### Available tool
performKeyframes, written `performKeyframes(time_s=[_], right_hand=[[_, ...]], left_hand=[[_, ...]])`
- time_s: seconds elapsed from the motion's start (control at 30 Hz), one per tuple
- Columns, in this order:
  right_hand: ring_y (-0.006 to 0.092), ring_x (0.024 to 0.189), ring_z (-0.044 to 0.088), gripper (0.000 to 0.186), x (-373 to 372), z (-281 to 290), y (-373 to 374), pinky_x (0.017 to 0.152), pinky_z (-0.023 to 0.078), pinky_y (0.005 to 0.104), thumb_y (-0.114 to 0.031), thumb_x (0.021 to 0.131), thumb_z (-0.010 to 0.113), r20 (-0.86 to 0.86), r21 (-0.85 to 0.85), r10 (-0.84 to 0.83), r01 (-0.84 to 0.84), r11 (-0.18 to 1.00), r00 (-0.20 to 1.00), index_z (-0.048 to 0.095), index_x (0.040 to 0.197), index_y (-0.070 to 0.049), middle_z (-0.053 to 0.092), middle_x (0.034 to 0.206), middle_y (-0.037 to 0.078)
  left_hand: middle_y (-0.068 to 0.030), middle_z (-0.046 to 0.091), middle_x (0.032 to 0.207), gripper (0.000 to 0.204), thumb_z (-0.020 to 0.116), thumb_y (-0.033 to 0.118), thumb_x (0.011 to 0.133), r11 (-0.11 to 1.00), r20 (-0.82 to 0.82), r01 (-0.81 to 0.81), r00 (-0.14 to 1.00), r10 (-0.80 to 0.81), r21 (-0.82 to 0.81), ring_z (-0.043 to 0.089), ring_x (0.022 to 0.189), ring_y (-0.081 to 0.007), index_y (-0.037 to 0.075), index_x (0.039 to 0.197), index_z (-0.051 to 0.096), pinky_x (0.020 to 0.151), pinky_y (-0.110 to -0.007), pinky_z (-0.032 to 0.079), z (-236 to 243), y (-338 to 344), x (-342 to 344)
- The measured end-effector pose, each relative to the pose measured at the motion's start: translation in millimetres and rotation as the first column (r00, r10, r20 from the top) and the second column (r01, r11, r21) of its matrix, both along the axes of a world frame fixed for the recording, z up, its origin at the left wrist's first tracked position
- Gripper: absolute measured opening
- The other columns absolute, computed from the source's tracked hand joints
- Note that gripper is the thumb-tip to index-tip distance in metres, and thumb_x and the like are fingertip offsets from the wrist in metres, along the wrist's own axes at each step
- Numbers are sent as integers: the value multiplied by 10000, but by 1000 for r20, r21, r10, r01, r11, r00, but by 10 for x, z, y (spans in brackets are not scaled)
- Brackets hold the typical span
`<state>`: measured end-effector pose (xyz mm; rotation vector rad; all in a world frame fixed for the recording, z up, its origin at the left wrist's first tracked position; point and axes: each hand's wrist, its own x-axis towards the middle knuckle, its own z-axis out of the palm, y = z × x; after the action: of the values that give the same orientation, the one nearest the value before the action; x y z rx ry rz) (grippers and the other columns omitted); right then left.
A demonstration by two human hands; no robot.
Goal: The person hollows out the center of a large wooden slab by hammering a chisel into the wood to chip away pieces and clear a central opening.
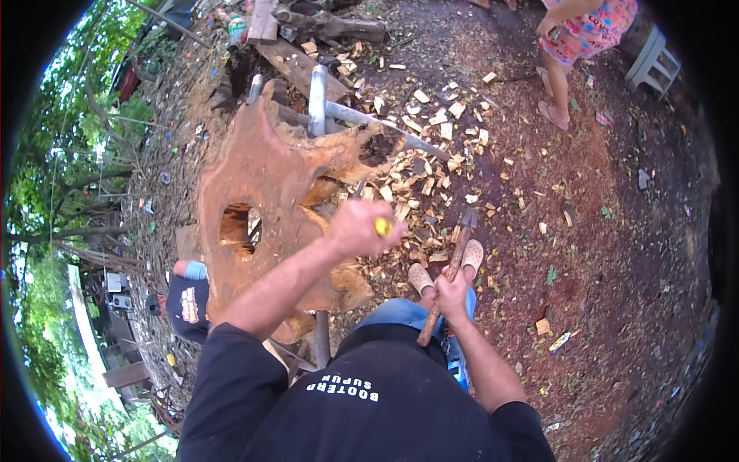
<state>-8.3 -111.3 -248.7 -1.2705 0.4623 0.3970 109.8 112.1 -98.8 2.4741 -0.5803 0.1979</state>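
Over the edge of a large, irregular orange-brown wood slab (265, 177), my left hand (362, 229) is closed round a chisel (383, 226). Its yellow handle end shows at the fist, and a thin dark blade seems to stick out beyond. The slab has a squarish hole cut through it and ragged, hollowed notches along its right side. Lower and to the right, my right hand (453, 294) grips the wooden handle of a tool (460, 250) with a dark metal head. That head points away from me, near my shoe, apart from the slab; its exact kind is unclear.
Grey metal pipes (317, 100) stand beside and under the slab. Pale wood chips (439, 119) litter the ground. A person in a dark shirt (188, 302) is at the slab's left. Another in pink flowered clothing (589, 31) stands far right by a white plastic chair (654, 61).
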Motion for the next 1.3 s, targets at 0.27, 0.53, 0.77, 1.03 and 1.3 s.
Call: performKeyframes(time_s=[0.27,0.53,0.77,1.03,1.3], right_hand=[[151,434,518,219,60,94,-130,397,445,286,-18,837,486,-29,69,-38,40,997,999,444,1052,-19,528,678,61],[151,433,520,240,55,20,-225,405,444,278,-39,819,480,-19,23,4,-3,1000,1000,441,1056,-33,532,655,48],[152,452,523,222,4,113,-254,425,453,277,-39,838,482,-25,67,-4,6,998,1000,435,1055,-39,536,683,52],[148,575,570,210,-136,185,360,525,479,316,-70,820,563,387,-135,44,10,991,921,469,996,-5,525,685,33],[320,614,595,298,-210,311,549,604,493,430,-107,767,607,299,-39,11,1,999,954,480,1008,15,581,707,138]], left_hand=[[-60,557,530,262,731,274,808,980,8,109,994,-112,167,592,475,-243,118,683,561,469,-384,490,123,-355,-129],[-153,641,613,308,682,376,818,923,-339,175,939,-52,343,666,617,-347,84,759,607,594,-465,540,41,-256,94],[-173,649,672,308,734,366,767,924,-460,201,887,-31,327,667,695,-382,90,833,615,672,-491,533,-64,-140,303],[-158,666,723,261,721,296,736,872,-520,226,853,38,434,675,748,-367,91,858,616,704,-492,530,-117,-143,308],[-146,673,757,272,731,287,734,879,-489,214,872,24,425,673,772,-359,88,884,620,704,-481,528,-118,-88,265]])
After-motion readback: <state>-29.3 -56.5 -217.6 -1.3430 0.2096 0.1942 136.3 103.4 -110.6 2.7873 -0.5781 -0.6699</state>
